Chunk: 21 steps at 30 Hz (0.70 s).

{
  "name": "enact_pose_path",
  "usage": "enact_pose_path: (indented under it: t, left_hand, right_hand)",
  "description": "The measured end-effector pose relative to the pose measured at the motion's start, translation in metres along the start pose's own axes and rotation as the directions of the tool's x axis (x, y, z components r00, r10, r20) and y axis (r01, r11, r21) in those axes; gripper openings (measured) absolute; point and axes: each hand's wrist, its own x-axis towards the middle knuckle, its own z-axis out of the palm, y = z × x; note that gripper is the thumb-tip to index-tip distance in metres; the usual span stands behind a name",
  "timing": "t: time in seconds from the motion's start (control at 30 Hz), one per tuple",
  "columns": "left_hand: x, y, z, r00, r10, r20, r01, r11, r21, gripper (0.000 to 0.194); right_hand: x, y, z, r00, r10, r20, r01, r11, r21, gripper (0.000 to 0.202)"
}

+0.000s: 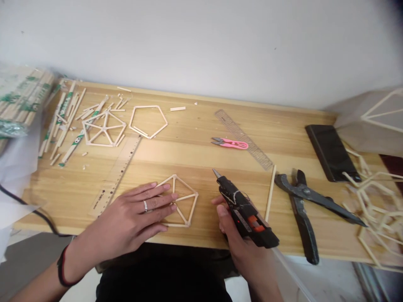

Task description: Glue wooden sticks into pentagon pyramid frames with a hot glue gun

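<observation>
My left hand lies flat with its fingers stretched over the left part of a pentagon frame of wooden sticks, which has spokes meeting inside it. Part of that frame is hidden under the fingers. In my right hand is a black hot glue gun, its metal nozzle pointing up and to the left, apart from the frame. A clear glue stick trails from the gun's rear. To the left of the frame a clear ruler lies slanted on the table.
Farther back lie a spoked pentagon and a plain pentagon. Loose chopsticks and a chopstick pack are at left. Pink thread snips, a second ruler, black-handled cutters, a phone and stick frames are rightward.
</observation>
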Motion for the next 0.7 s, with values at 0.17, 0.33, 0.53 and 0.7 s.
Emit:
enact_pose_path:
  t: [0.17, 0.33, 0.53, 0.7]
  left_hand:
    - [-0.001, 0.001, 0.0, 1.0, -0.025, -0.01, 0.025, 1.0, 0.014, 0.049]
    - [-0.006, 0.003, -0.003, 0.994, -0.105, -0.009, 0.105, 0.994, -0.018, 0.052]
    - [-0.004, 0.005, -0.005, 0.918, -0.33, -0.22, 0.334, 0.942, -0.02, 0.031]
    - [0.006, 0.01, 0.001, 0.854, -0.464, -0.235, 0.477, 0.879, 0.001, 0.01]
  right_hand:
    - [0.001, -0.002, 0.001, 0.999, -0.034, -0.014, 0.034, 0.999, -0.003, 0.027]
    - [0.002, 0.002, 0.001, 0.998, -0.047, -0.031, 0.047, 0.999, -0.004, 0.029]
    - [0.003, -0.001, -0.001, 0.999, -0.038, 0.021, 0.038, 0.999, -0.026, 0.032]
    - [0.009, -0.012, 0.005, 0.996, -0.022, 0.089, 0.02, 1.0, 0.024, 0.028]
